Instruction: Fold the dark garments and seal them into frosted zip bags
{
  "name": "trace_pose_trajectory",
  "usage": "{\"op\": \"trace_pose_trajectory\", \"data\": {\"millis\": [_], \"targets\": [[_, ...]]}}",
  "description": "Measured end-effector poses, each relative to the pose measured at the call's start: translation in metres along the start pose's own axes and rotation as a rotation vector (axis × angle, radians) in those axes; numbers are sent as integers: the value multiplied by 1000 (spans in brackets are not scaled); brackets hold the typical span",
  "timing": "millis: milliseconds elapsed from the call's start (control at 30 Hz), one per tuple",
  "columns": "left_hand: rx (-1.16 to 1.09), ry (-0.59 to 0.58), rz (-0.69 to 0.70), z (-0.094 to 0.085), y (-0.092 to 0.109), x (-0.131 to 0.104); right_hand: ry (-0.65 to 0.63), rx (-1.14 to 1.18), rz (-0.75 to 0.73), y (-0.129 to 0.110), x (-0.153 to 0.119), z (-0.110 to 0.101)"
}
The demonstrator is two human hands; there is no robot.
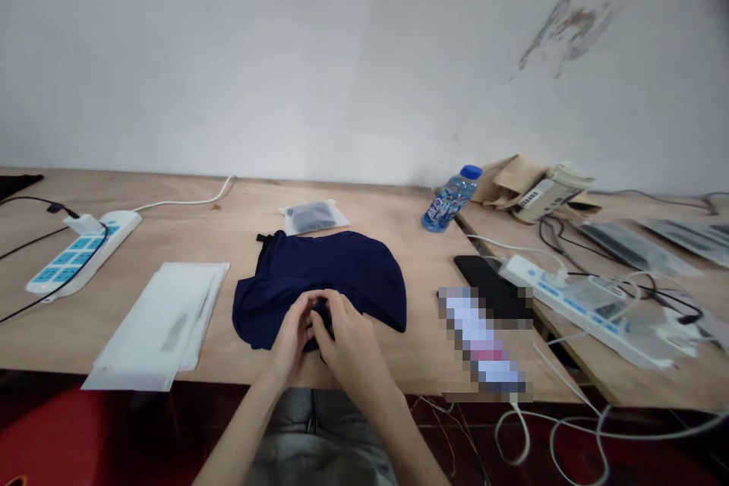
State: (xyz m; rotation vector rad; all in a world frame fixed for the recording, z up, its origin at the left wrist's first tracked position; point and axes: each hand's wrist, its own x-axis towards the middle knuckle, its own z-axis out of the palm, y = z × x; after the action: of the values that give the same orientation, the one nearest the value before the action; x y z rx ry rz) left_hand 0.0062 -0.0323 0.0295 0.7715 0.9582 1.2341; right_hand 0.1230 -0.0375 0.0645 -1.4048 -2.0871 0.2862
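Observation:
A dark navy cloth item (336, 266) lies spread on the wooden table, with a small black strap at its upper left corner. Over its front edge, my left hand (296, 326) and my right hand (345, 330) meet at the fingertips. The fingers of both hands are bent inward around a small dark part that I cannot make out, perhaps a fold of the cloth. Just behind the cloth is a small clear packet (313, 217) with something dark inside.
White plastic bags (162, 323) and a power strip (85, 254) lie left. To the right are a blue-capped bottle (451, 200), a black phone-like object (493, 285), a blurred-out phone (481, 338), another power strip (586, 311), cables and a paper cup (550, 194).

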Motion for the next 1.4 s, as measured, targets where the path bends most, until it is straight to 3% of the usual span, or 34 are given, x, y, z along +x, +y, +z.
{"op": "trace_pose_trajectory", "data": {"millis": [233, 400, 633, 800, 900, 1033, 1133, 1200, 1300, 1400], "targets": [[297, -1, 47, -38, 31, 14, -48, 89, -170, -17, 3, 10], [625, 52, 197, -71, 45, 36, -52, 19, -226, -18, 6, 5], [784, 103, 227, -119, 69, 57, -81, -11, -201, -7, -6, 26], [941, 168, 277, -145, 63, 67, -39, 4, -126, -6, -18, 51], [1037, 256, 330, -149, 54, 67, 24, 89, -71, -5, -18, 63], [1155, 406, 479, -136, 48, 52, 188, 210, 280, 10, -9, 69], [1271, 412, 559, -124, 43, 39, 124, 246, 452, 24, 3, 69], [1339, 388, 497, -121, 37, 34, 42, 281, 497, 30, 12, 68], [1382, 389, 417, -124, 30, 32, -67, 340, 524, 33, 25, 67], [1413, 379, 504, -123, 33, 29, -85, 424, 467, 32, 32, 63]]}}
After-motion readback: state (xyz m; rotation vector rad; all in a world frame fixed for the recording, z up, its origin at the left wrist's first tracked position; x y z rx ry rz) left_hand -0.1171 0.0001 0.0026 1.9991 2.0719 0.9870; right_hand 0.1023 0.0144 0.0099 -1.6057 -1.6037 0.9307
